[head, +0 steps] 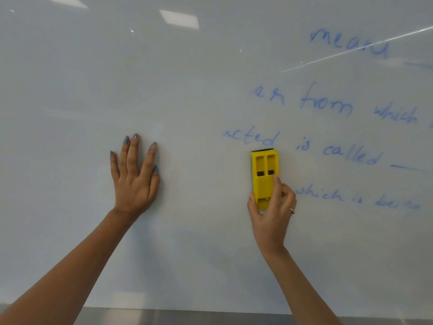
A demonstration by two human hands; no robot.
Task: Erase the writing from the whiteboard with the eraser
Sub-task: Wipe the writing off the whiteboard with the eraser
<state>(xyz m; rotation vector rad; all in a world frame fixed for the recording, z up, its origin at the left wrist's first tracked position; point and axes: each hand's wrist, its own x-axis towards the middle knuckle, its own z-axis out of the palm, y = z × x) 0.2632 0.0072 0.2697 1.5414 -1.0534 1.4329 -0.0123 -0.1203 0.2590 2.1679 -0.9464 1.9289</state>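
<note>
- White and glossy, the whiteboard (70, 90) fills almost the whole view; its left part carries no writing, and ceiling lights reflect in it near the top.
- Left hand (134, 177) lies flat on the bare board, fingers straight and spread, holding nothing. It seems to steady the person.
- Right hand (271, 212) holds the yellow plastic eraser (264, 177); the grip is narrow, with the thumb on the left edge and the fingers curled around the right edge, at the lower end of the block.
- The eraser stands upright against the board, with its dark felt pad (263, 151) showing at the top edge, just below the word "cted".
- Blue handwriting (328, 106) remains to the right and above the eraser, in several lines: "means", "from which", "is called", "which is". The words at the right edge are blurred and cut off.
- I judge the eraser to be light and stiff, a hard hollow shell with a soft pad, so it will not bend under pressure. Its smooth sides may slip, so holding both long edges, nearer the middle, should press the pad more evenly.
- I judge that much of the task is left, since all these lines still need wiping.
</note>
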